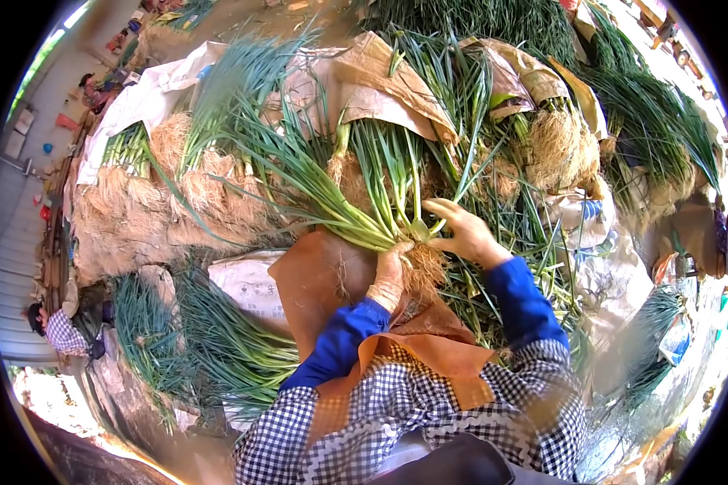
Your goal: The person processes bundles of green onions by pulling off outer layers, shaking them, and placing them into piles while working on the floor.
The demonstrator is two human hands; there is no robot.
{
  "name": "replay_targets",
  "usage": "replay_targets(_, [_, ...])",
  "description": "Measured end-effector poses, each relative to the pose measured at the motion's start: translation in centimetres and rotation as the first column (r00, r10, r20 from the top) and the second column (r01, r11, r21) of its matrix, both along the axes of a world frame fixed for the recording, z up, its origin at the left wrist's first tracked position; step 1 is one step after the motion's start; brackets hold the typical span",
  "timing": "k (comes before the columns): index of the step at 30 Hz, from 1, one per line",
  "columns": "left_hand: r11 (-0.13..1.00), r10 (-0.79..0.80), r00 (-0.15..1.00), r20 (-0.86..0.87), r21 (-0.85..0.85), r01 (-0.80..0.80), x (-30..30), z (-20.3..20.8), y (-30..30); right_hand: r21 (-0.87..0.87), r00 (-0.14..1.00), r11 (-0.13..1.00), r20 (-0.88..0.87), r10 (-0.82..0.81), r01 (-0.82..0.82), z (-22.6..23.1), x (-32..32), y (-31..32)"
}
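Over my apron, my left hand is clenched on a scallion bunch just above its roots to steady it, while my right hand, fingers loose, touches the stalks.

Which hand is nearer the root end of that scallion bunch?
Left. The left hand grips the scallion bunch right at its root end; the right hand rests open just beside it, on the stalks.

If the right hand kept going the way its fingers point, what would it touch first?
Probably the green stalks of the scallion bunch: the right hand points up-left, fingers open, almost touching them. Depth is hard to judge.
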State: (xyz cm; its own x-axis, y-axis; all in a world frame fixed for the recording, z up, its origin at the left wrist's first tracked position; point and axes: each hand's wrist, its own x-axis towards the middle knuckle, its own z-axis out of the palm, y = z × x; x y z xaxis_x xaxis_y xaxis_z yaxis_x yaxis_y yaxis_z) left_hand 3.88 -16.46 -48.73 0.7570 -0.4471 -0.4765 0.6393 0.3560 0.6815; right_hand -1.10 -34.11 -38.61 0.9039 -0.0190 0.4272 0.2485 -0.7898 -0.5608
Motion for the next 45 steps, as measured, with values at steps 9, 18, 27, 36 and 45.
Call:
replay_targets(9, [0.994, -0.077, 0.995, 0.071, -0.072, 0.082, 0.1, -2.4, 1.3, 0.925, 0.943, 0.38, -0.15, 0.296, 0.028, -3.3, -1.0, 6.6])
replay_targets(18, [0.926, -0.059, 0.968, -0.246, -0.374, -0.039, -0.4, 3.1, 0.7, 0.617, 0.539, 0.747, -0.728, 0.423, 0.248, -7.9, -5.6, -2.2])
replay_targets(27, [0.928, -0.03, 0.96, -0.279, -0.366, -0.077, -0.2, 5.3, 1.1, 0.923, 0.925, 0.199, -0.357, 0.127, 0.329, -8.5, 5.1, 7.4])
replay_targets(36, [0.929, -0.047, 0.974, -0.22, -0.368, -0.039, 0.9, 1.9, 2.2, 0.839, 0.812, 0.024, -0.532, 0.24, 0.543, -13.1, -8.2, 0.1])
replay_targets(45, [0.925, -0.174, 0.925, -0.338, -0.378, 0.036, 0.3, 3.1, 1.1, 0.884, 0.889, 0.153, -0.455, 0.052, 0.443, -7.7, -2.7, 0.3])
